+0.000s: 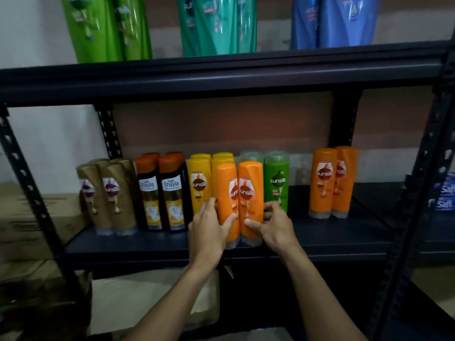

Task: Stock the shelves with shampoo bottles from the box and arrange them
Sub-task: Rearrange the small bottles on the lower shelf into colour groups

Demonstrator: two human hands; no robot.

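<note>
Two orange Sunsilk bottles stand side by side near the front edge of the black middle shelf (147, 244). My left hand (209, 230) grips the left orange bottle (227, 190) and my right hand (273, 225) grips the right orange bottle (251, 190). Behind them stand yellow bottles (199, 178) and green bottles (277, 178). Further left are black Shayla bottles (172, 190) and gold bottles (110, 190). Two more orange bottles (331, 180) stand apart at the right. A box (147, 299) sits below the shelf, partly hidden by my left forearm.
Large green (105, 28), teal (216, 23) and blue bottles (344, 20) stand on the upper shelf. Black uprights frame the rack at left (27, 183) and right (418, 183). Cardboard boxes (22, 217) sit at far left; blue packs (444, 198) at far right.
</note>
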